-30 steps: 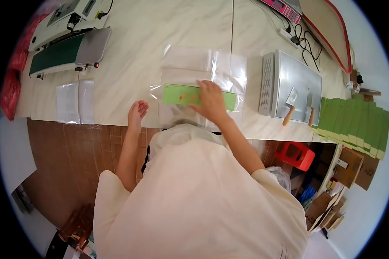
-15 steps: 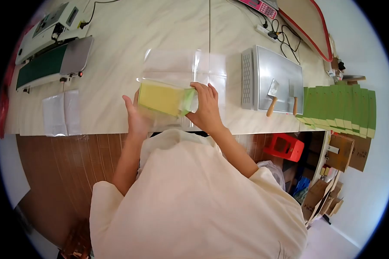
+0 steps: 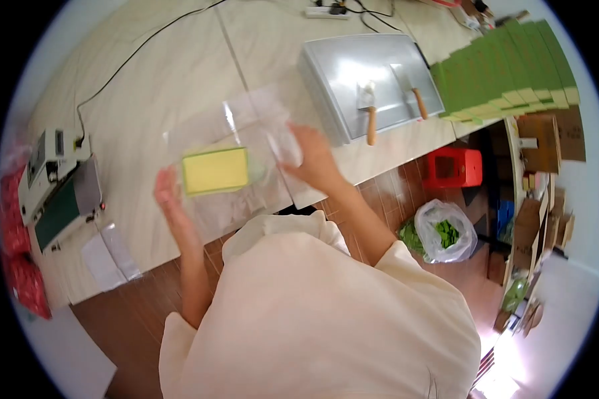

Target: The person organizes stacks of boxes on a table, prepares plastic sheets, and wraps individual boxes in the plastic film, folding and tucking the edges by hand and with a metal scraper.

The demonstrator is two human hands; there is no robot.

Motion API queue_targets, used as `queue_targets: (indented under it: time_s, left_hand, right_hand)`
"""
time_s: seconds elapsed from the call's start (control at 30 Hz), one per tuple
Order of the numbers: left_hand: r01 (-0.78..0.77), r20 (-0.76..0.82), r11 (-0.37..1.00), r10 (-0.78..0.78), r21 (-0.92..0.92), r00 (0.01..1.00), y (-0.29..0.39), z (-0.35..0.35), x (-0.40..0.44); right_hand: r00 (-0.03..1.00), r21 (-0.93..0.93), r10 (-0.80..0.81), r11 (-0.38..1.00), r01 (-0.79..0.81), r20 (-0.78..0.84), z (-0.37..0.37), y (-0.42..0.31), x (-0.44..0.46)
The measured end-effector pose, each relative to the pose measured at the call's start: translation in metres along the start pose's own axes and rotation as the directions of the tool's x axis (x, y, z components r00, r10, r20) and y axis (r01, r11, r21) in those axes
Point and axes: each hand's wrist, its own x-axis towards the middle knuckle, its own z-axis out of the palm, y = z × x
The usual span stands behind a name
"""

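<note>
A box with a yellow face and green edges (image 3: 215, 171) lies on clear plastic bags (image 3: 246, 110) on the marbled table. Just left of the box is my left hand (image 3: 167, 189), blurred, its fingers raised beside the box's end. My right hand (image 3: 311, 156) is to the right of the box, apart from it, over the edge of the bags, with thumb and fingers spread and nothing between them.
A metal case (image 3: 373, 73) with two wooden-handled scrapers (image 3: 371, 125) stands to the right. Behind it are green boxes (image 3: 506, 70) in a row. A sealing machine (image 3: 56, 179) and more clear bags (image 3: 110, 258) are at the left. A red stool (image 3: 454, 167) is below the table.
The green box now shows its yellow face upward and lies flat. My right hand has come off it and moved right. The view has turned toward the right.
</note>
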Motion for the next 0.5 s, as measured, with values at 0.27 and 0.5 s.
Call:
queue_targets:
  time_s: [0.27, 0.5]
  left_hand:
    - [-0.266, 0.087, 0.907, 0.251, 0.327, 0.964, 0.048, 0.023, 0.006]
    - [-0.280, 0.248, 0.725, 0.154, 0.630, 0.956, 0.073, 0.074, -0.008]
  right_hand:
    - [0.857, -0.595, 0.167, 0.655, -0.466, -0.488, -0.158, 0.214, 0.007]
    - [0.835, -0.713, 0.363, 0.441, -0.544, -0.413, -0.162, 0.277, 0.014]
